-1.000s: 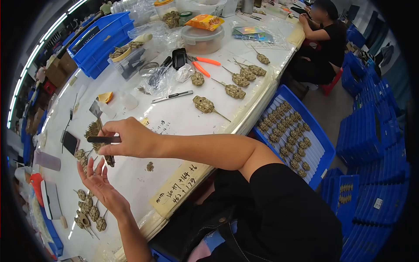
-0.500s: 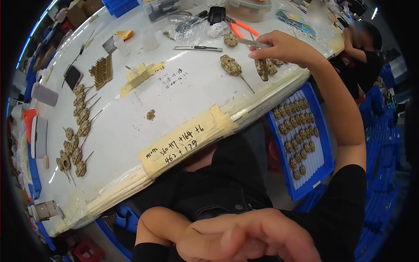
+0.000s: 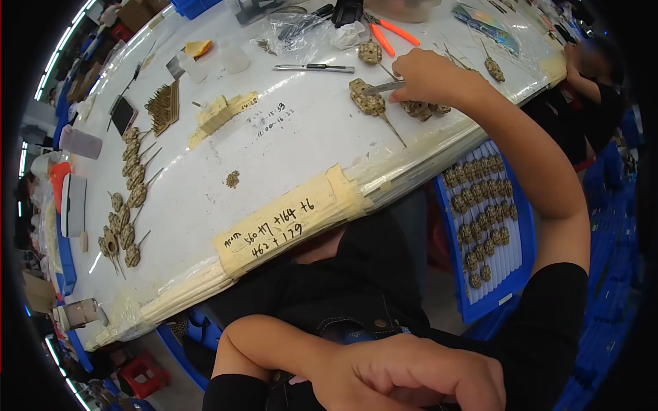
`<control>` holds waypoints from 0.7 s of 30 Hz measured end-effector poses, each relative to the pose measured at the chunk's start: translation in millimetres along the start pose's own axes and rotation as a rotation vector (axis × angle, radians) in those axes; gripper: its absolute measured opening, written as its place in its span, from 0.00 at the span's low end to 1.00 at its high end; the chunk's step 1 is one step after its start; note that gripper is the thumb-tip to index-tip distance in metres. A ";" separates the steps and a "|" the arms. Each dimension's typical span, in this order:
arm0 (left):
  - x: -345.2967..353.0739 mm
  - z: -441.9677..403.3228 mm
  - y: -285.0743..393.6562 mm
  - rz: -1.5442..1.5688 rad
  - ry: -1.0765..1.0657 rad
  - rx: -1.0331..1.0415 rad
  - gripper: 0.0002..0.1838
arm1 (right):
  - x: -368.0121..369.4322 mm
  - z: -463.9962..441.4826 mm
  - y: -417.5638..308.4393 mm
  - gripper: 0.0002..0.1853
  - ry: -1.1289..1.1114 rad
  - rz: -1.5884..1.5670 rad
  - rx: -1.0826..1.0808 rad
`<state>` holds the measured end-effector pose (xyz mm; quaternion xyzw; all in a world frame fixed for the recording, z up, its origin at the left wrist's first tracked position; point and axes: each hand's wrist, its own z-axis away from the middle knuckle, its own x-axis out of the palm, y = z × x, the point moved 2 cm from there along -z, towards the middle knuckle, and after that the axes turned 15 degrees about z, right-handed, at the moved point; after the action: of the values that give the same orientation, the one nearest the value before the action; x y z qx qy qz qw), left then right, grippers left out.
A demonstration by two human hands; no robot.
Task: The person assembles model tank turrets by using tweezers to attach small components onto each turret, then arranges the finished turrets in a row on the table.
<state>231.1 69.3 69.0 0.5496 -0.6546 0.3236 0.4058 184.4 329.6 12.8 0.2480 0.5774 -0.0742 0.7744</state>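
Note:
My right hand (image 3: 432,81) is closed on grey metal tweezers (image 3: 388,87). Their tip is at the top of a camouflage-patterned model tank turret (image 3: 368,99) with a long thin barrel, lying on the table; I cannot tell if it grips anything. More turrets (image 3: 417,109) lie partly hidden beneath that hand. Just behind is a small camouflage piece (image 3: 370,52). Low in the view, above my lap, my left hand (image 3: 418,373) has its fingers curled in. Its fingertips are hidden, so whatever it may hold does not show.
Orange-handled pliers (image 3: 392,34) and a box cutter (image 3: 314,68) lie at the back. More turrets (image 3: 136,185) line the left side, near a phone (image 3: 123,115). Below the taped table edge (image 3: 288,219), a blue tray (image 3: 473,301) holds rows of turrets.
My right hand has brought the tweezers from the small piece down to the barrelled turret. My left hand has turned and its fingers curl more. The camera view has shifted slightly.

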 end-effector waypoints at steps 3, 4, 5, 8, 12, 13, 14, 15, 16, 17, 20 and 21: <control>-6.2 -9.6 3.5 -0.007 -0.122 0.060 0.06 | 1.8 0.5 4.1 0.21 -0.002 0.061 0.005; -7.9 -12.5 4.7 -0.007 -0.164 0.077 0.07 | 2.8 1.8 7.1 0.21 -0.003 0.083 0.011; -10.5 -15.0 5.6 -0.004 -0.161 0.076 0.07 | 5.0 3.8 11.2 0.21 -0.007 0.079 0.012; -16.3 -18.3 8.0 -0.113 -0.217 0.097 0.08 | 11.9 11.4 23.4 0.21 0.225 -0.174 0.043; -25.5 -18.1 -1.3 -0.015 -0.166 -0.002 0.08 | 6.4 41.5 37.2 0.21 0.411 -0.327 0.114; -29.1 -18.2 -7.7 0.062 -0.135 -0.059 0.08 | 10.0 50.4 46.2 0.19 0.258 -0.466 0.213; -32.7 -18.6 -14.3 0.140 -0.106 -0.119 0.08 | 20.4 65.3 56.6 0.18 0.108 -0.605 0.319; -36.7 -19.9 -20.4 0.215 -0.083 -0.183 0.09 | 31.7 87.0 67.2 0.18 0.077 -0.602 0.386; -40.5 -21.3 -26.4 0.287 -0.061 -0.247 0.09 | 40.6 109.8 76.2 0.17 0.102 -0.610 0.466; -44.0 -22.9 -32.3 0.355 -0.040 -0.312 0.09 | 48.0 132.1 83.2 0.16 0.132 -0.615 0.544; -51.2 -26.4 -47.3 0.490 0.008 -0.458 0.09 | 76.9 183.1 103.5 0.14 0.212 -0.610 0.548; -53.8 -27.0 -52.0 0.488 0.019 -0.473 0.09 | 96.3 204.1 115.6 0.14 0.218 -0.598 0.417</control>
<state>290.5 107.6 32.5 0.2645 -0.8199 0.2552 0.4389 436.8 350.3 0.5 0.2273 0.6756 -0.3859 0.5856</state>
